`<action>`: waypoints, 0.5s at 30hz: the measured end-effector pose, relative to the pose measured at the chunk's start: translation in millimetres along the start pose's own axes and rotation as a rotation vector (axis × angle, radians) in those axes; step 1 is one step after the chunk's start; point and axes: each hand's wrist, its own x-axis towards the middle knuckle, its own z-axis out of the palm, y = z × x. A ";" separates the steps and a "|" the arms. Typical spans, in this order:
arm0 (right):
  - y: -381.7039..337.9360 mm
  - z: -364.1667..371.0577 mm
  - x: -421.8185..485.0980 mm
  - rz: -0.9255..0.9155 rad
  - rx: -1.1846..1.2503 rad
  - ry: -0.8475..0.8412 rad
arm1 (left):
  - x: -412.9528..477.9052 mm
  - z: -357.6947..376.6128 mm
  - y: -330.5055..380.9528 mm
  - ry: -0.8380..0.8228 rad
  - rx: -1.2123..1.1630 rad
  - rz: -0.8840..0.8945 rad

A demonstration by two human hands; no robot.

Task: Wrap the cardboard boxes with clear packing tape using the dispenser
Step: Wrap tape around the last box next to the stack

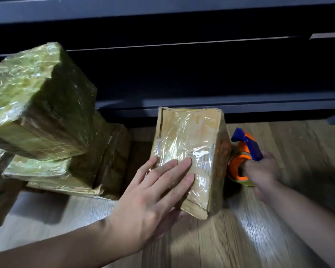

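1. We look down at a wooden floor (pixel 240 229), lit in bright patches, with a dark cabinet (pixel 182 64) running across the back.
2. The cardboard box (pixel 190 140) being worked on stands on the floor in the middle of the view, just in front of the cabinet. Its broad upper face is turned toward us and is covered in shiny, wrinkled clear tape.
3. The left hand (pixel 155 192) lies flat on the near part of that taped face. Its fingers are straight and spread, pressing down. The thumb reaches under the box's near left edge.
4. The tape dispenser (pixel 242 157) is orange with a blue handle piece. It sits against the right side of the box, low down and near the floor.
5. The right hand (pixel 263 175) is blurred. Its fingers are curled tightly round the dispenser, grasping it from the right.
6. At the left a stack of wrapped boxes (pixel 43 105) rises. All are glossy with tape. The biggest one sits on top, overhanging those beneath. The stack stands apart from the middle box, with a strip of floor between them.
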 end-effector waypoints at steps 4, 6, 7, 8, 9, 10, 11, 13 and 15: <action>7.6 -3.8 19.1 0.008 0.007 0.074 | -1.9 2.2 1.2 0.077 -0.038 0.015; 3.6 -6.6 19.6 -0.015 0.027 0.092 | -2.0 4.4 7.4 0.090 -0.012 0.024; -3.4 -9.2 14.3 -0.041 0.026 0.098 | -1.6 6.1 11.7 0.095 0.011 0.025; -7.9 -10.5 10.9 -0.068 0.016 0.092 | -1.2 8.4 15.9 0.102 0.038 0.024; -12.0 -11.5 8.8 -0.104 0.004 0.082 | -1.3 11.0 19.9 0.106 0.070 0.024; -16.2 -12.1 7.0 -0.144 -0.002 0.072 | -1.8 13.2 22.7 0.099 0.103 0.027; -17.8 -12.2 6.7 -0.176 -0.005 0.057 | -2.8 14.4 24.3 0.081 0.135 0.037; -20.9 -15.4 4.1 -0.244 -0.025 0.042 | -6.1 14.5 23.6 0.039 0.187 0.080; -24.1 -20.0 1.0 -0.323 -0.057 0.026 | -8.7 12.5 22.4 0.020 0.203 0.120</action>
